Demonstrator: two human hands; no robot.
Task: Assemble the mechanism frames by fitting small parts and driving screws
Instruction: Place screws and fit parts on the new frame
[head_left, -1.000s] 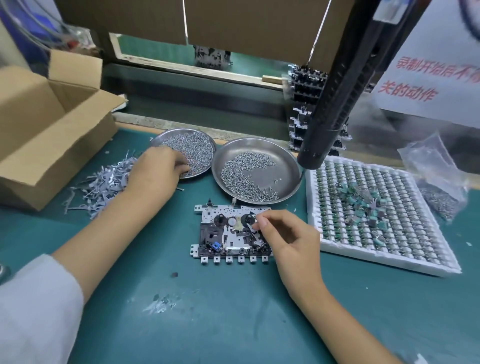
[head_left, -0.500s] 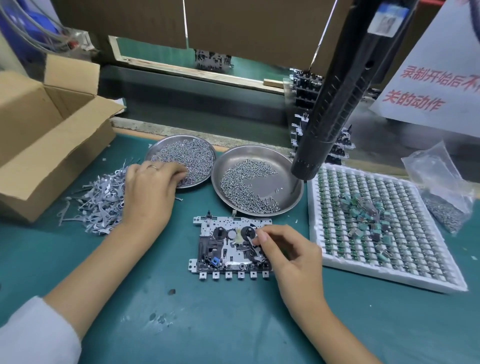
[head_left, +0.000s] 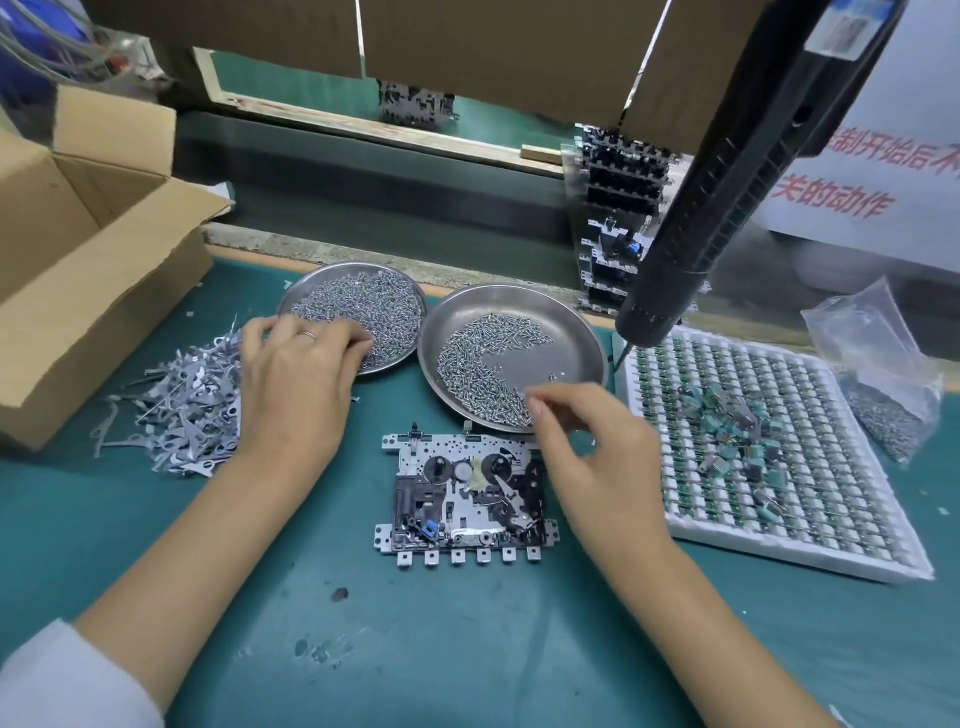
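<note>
Stamped sheet metal forms the mechanism frame, which lies flat on the green worktop between the two forearms, just in front of the right-hand screw dish. The frame is judged stiff and light; black wheels, a thin lever and a blue part stand on its face and are likely to be easily bent. It is best held by its bare edges or the row of tabs along its near side.

Screws are small, bright and loose, so a fingertip pinch is called for. The right hand is reached over the near rim of that dish, fingertips drawn together; whether a screw is held cannot be told. The left hand rests with curled fingers at the edge of the left dish; its grasp cannot be told. Grey stamped levers are heaped beside it.
</note>
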